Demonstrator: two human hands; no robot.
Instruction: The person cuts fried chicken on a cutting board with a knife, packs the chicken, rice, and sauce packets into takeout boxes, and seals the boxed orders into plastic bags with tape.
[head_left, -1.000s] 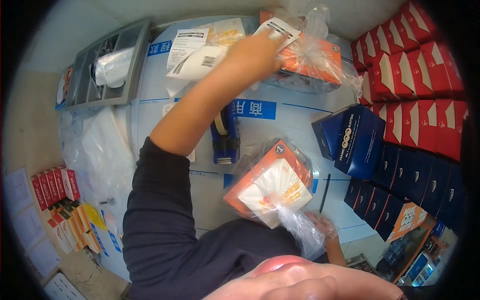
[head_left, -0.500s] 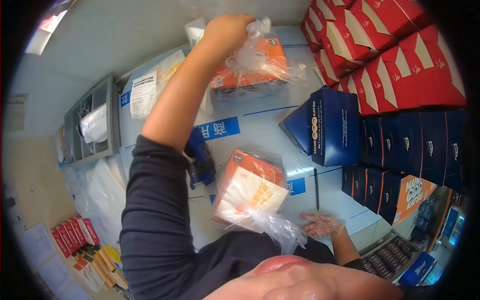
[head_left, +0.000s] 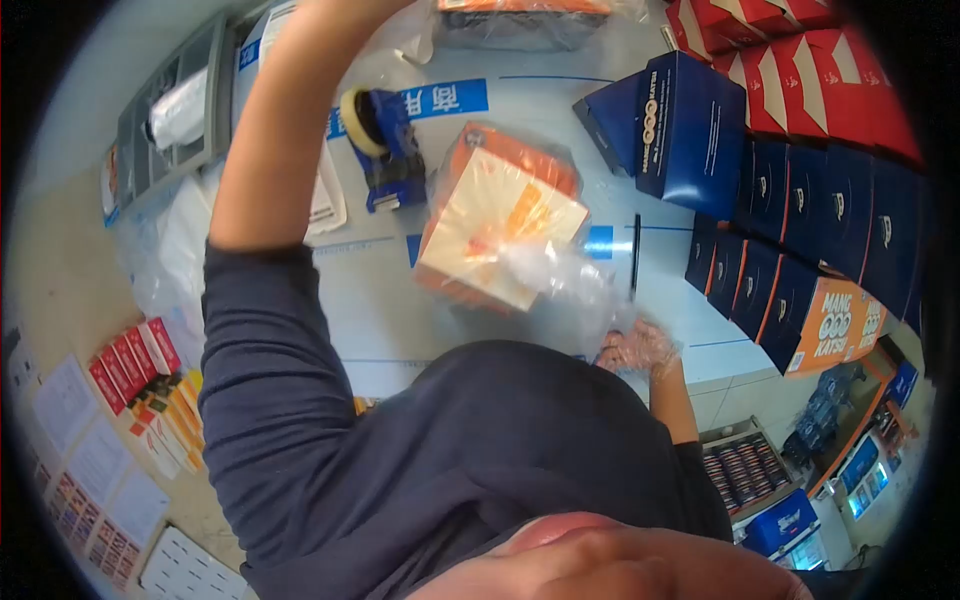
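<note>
My left forearm (head_left: 290, 130) stretches up past the top edge of the view, so the hand itself is hidden. My right hand (head_left: 640, 348), in a clear plastic glove, rests at the near edge of the table with its fingers apart. Close to its fingers lies the gathered top of a clear plastic bag (head_left: 565, 275). Inside that bag are an orange box (head_left: 515, 150) and a cream-coloured card or packet (head_left: 500, 225). At the top, a second bagged orange box (head_left: 525, 15) shows only its near side.
A blue tape dispenser (head_left: 390, 150) stands left of the bagged box. Dark blue cartons (head_left: 690, 130) stand at the right, with red cartons (head_left: 800, 80) behind. A thin black stick (head_left: 636, 255) lies on the table. A grey divided tray (head_left: 180, 110) sits at the left.
The view has tilted down towards my body, so the table things sit higher. My left hand, earlier at the top of the far bagged box, has left the view.
</note>
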